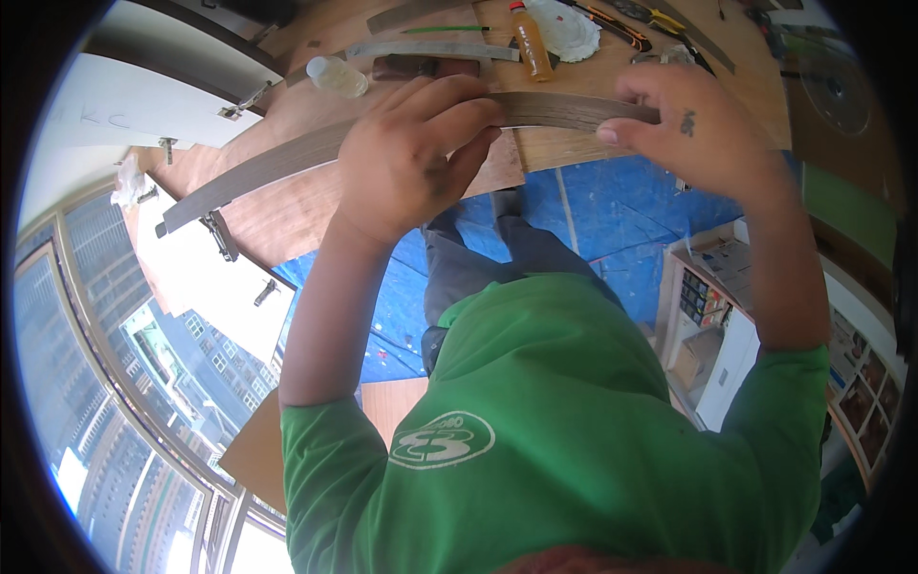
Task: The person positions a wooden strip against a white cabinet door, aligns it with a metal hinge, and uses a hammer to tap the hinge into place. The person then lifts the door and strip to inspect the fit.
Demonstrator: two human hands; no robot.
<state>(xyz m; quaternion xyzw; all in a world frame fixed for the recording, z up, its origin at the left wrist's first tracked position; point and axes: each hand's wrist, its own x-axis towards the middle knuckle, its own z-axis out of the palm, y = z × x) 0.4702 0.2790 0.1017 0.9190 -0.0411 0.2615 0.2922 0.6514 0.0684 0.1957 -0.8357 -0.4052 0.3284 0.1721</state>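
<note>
A long, dark wood-grain strip (287, 161) lies crosswise before me, level with the work table's near edge. My left hand (411, 143) is closed around its middle, thumb and fingers pinching it. At the strip's right end my right hand (708, 120) grips it between thumb and fingers. Just beyond the strip stand a clear bottle (337, 77) with a white cap and a bottle of amber liquid (532, 43). Between them is a dark brown block-like item (449, 67), partly hidden by my left hand.
On the wooden table (650, 81) are a green pencil (445, 29), a grey strip (430, 49), a crumpled white sheet (572, 33) and an orange-black cutter (617, 29). White panels with hinges (218, 236) stand left, by a window. Blue sheeting (612, 206) covers the floor; a shelf unit (703, 316) stands right.
</note>
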